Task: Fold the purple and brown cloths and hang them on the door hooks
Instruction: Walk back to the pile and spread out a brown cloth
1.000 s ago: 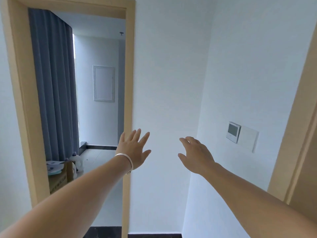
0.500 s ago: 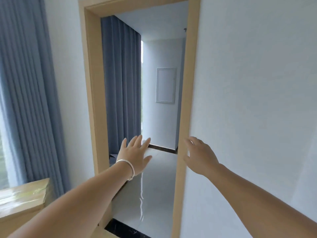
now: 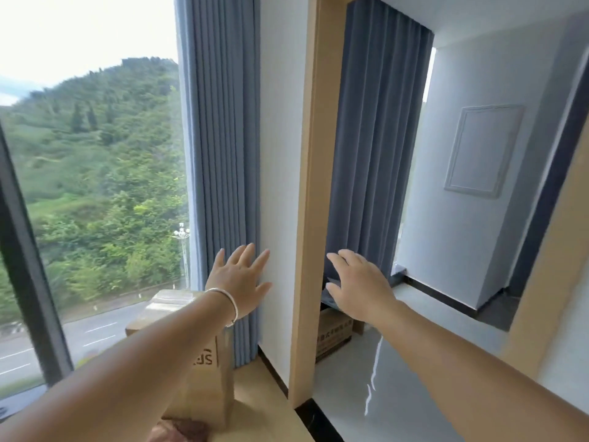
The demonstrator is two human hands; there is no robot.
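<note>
At the far left we see a dark window frame (image 3: 28, 282) and, through the glass, a green hillside and a grey road. Next comes a tall cardboard box (image 3: 204, 371), matte brown with printed letters on its side, standing on the pale wooden floor. At the bottom edge, just in front of the box, lies a small patch of brown cloth (image 3: 178, 430) — soft and rumpled, mostly cut off by the frame. It sits well below and behind our left hand's fingers (image 3: 245, 253), apart from both hands. We cannot see the purple cloth or any hooks.

Our left hand (image 3: 237, 280) is held out at full arm's length, palm forward, fingers straight and spread, holding nothing; a thin silver bangle (image 3: 228, 301) circles the wrist. Behind it hangs a blue-grey curtain (image 3: 220, 154) in narrow vertical pleats, beside a strip of white wall.

A smooth tan door frame (image 3: 307, 218) stands between our hands. Our right hand (image 3: 357, 288) reaches forward too, palm down, fingers loosely extended and slightly apart — empty as well. Beyond it are a second curtain, another box (image 3: 334, 333) on the glossy white floor, and a white wall panel (image 3: 484, 149).
</note>
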